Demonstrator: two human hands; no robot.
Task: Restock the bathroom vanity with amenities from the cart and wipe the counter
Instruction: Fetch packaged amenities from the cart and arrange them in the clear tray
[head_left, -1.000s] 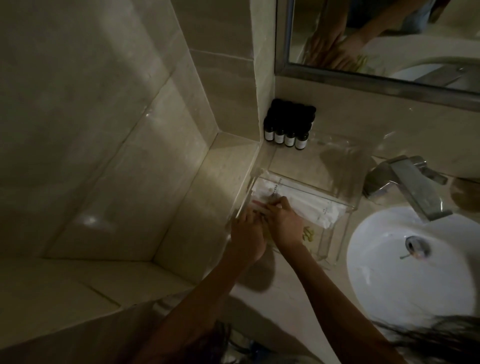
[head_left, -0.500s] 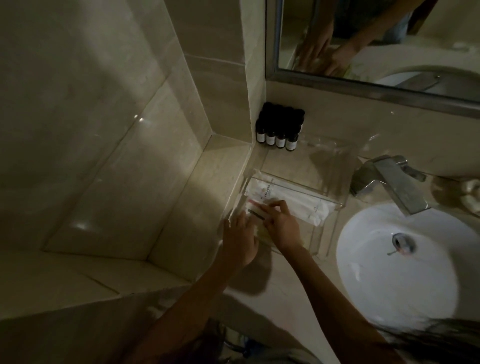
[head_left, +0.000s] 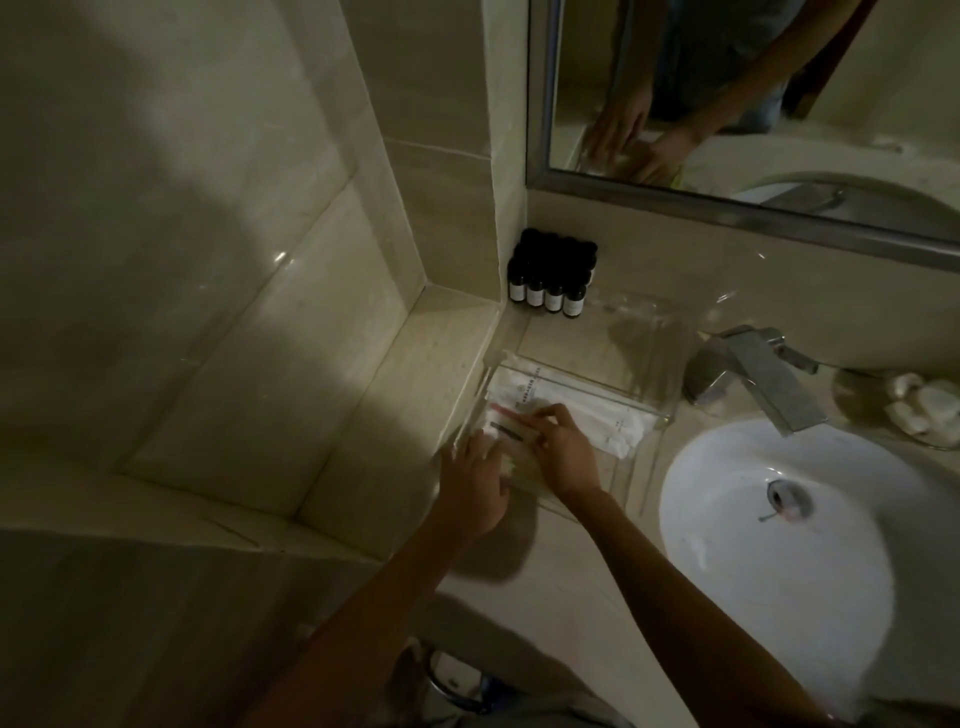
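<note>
In clear tray (head_left: 667, 410) by side wall (head_left: 311, 338): left hand (head_left: 478, 486) flat on packets (head_left: 524, 387), right hand (head_left: 566, 457) pinching one; sink (head_left: 779, 571) just beside.

The one head-worn camera looks forward and steeply down, close over the vanity counter (head_left: 545, 597) and the sink (head_left: 753, 561).
</note>
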